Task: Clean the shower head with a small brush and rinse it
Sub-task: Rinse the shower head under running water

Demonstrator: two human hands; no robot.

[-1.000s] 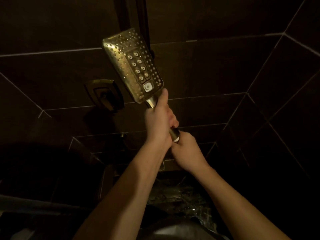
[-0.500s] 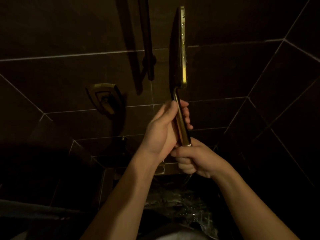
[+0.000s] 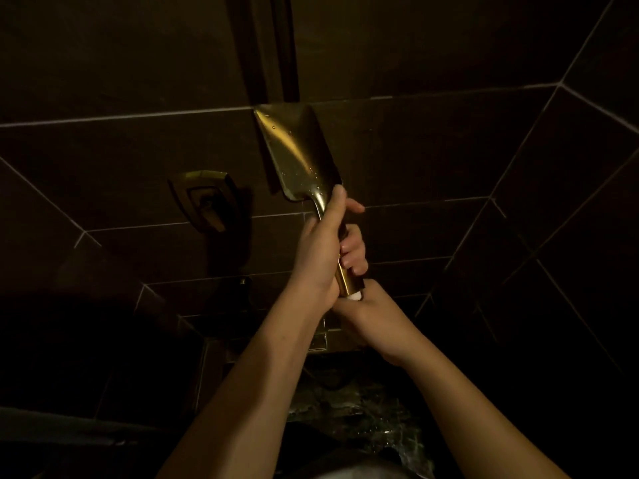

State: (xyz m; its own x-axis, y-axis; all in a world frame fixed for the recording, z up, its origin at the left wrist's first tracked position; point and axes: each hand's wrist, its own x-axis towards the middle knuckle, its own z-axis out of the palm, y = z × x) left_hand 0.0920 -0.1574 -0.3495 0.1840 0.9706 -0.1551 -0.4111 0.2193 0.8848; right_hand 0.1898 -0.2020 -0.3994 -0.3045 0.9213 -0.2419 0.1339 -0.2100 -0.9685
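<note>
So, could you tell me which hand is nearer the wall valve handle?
Left. The left hand grips the shower head handle, closer to the wall valve handle; the right hand sits lower right.

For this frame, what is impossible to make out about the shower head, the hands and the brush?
Head view only:
- Gold rectangular shower head: nozzle face turned away; only the smooth back shows.
- Right hand: its fingers lie behind the left hand and the handle's end, so what it grips is unclear.
- Small brush: none visible.
- Hose: hidden below the hands, in dark.
- Gold wall fitting: too dim to identify.
</note>
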